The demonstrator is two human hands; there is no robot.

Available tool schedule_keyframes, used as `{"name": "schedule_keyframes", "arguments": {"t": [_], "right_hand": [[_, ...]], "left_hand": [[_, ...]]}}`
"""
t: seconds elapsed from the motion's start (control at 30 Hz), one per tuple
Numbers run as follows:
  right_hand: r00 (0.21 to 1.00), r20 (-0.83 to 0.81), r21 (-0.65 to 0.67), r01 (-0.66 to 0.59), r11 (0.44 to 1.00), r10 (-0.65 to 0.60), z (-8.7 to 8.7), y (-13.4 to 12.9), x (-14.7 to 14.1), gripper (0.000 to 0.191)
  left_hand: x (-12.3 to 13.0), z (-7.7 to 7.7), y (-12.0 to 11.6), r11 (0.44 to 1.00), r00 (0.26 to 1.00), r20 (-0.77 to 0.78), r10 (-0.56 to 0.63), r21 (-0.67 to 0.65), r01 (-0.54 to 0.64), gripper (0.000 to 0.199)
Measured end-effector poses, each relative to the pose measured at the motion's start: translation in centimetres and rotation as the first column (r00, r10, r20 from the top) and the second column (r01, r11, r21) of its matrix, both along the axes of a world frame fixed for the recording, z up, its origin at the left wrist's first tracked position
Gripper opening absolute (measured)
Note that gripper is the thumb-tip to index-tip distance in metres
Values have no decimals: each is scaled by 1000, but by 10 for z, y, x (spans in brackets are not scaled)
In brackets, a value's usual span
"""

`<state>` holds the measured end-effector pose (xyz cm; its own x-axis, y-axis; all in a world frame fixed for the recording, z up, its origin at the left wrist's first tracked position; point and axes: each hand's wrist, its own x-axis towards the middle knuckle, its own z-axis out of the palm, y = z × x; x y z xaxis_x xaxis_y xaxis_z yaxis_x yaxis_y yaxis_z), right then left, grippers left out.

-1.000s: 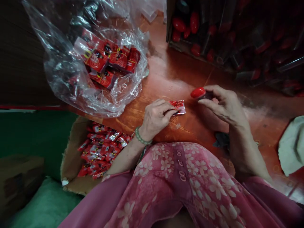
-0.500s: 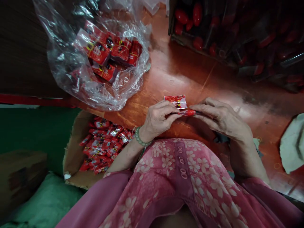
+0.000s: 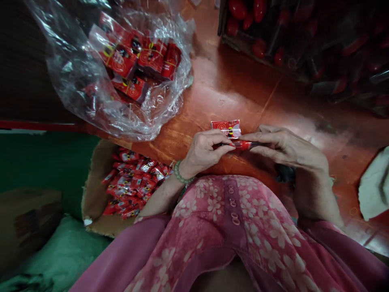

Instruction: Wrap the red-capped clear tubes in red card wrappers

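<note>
Head view. Pinched in the curled, nearly closed fingers of the left hand [image 3: 204, 153]: a red printed sachet [image 3: 226, 129], gripped by its lower edge. Held between the near-closed fingers of the right hand [image 3: 285, 148]: a red-capped tube [image 3: 244, 145], level, tip at the sachet's lower edge, exact contact hidden. Both grips brought together, apparently to steady the two pieces against each other. Below the sachet, an orange-red table [image 3: 231, 95]. Beyond and left of the sachet, a clear plastic bag [image 3: 179, 85] of more sachets. Nearer and left, a cardboard carton [image 3: 92, 194] of red packets. Beyond and right, a cardboard tray [image 3: 235, 38] of red-capped pieces. Far right, a white cloth [image 3: 373, 186].
</note>
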<state>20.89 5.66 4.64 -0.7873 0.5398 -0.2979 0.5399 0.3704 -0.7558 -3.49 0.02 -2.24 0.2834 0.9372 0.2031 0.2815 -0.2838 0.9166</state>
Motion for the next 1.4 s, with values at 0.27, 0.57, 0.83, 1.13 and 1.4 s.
{"name": "schedule_keyframes", "arguments": {"t": [0.27, 0.57, 0.83, 1.13, 1.4], "right_hand": [[997, 17, -21, -69, 997, 70, -4, 6, -3, 43], [995, -96, -117, -31, 993, 20, -3, 11, -4, 38], [987, -154, -105, 28, 994, -44, -5, 6, -7, 35], [987, -149, -113, 36, 993, -53, 3, 7, -6, 39], [989, -95, 29, 119, 992, -116, 25, -4, -5, 37]], "left_hand": [[1, 1, 3, 999, 999, 13, -38, -20, 38, 7], [-5, 8, 5, 993, 998, -43, -51, -109, 46, 14], [4, 12, 6, 987, 992, -43, -122, -109, 116, 27], [8, 15, 8, 953, 994, 51, -97, -282, 108, 30], [8, 17, 19, 904, 974, 186, -128, -382, 191, 30]]}}
